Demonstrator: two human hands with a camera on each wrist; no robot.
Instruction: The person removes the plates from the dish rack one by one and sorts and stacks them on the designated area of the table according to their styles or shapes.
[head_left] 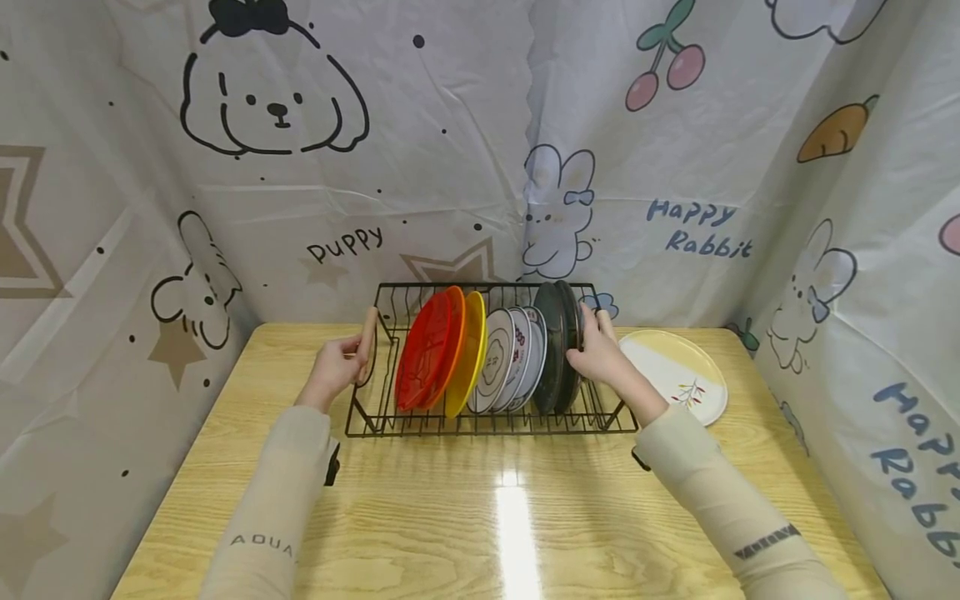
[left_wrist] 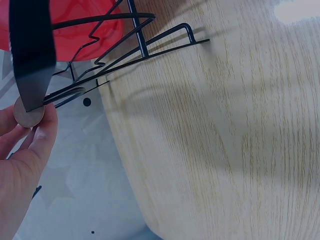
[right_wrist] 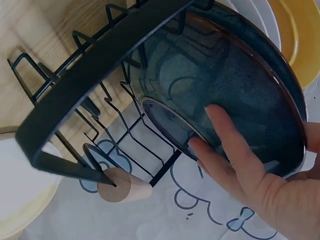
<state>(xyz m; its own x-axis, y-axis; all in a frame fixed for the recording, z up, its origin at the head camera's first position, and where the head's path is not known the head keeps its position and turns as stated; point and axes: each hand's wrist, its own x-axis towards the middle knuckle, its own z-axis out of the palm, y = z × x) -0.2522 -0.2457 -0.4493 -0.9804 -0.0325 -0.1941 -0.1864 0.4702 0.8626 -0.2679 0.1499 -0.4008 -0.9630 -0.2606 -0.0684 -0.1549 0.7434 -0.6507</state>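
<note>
A black wire dish rack (head_left: 442,428) stands on the table, filled with upright plates. My left hand (head_left: 335,368) grips its left wooden handle (head_left: 367,343); the left wrist view shows the fingers curled around the handle's round end (left_wrist: 29,113). At the rack's right end, my right hand (head_left: 602,354) holds the outermost dark green plate (right_wrist: 220,90) by its edge. In the right wrist view its fingers (right_wrist: 232,145) lie on that plate's underside, with the thumb side mostly hidden past the rim. Another dark green plate (head_left: 550,346) leans just left of it.
Left to right, the rack also holds a red plate (head_left: 423,354), an orange plate (head_left: 453,333), a yellow plate (head_left: 474,350) and several white patterned plates (head_left: 493,358). A white-and-yellow plate (head_left: 675,375) lies flat right of the rack. Printed curtains (head_left: 450,183) enclose the table (head_left: 420,517).
</note>
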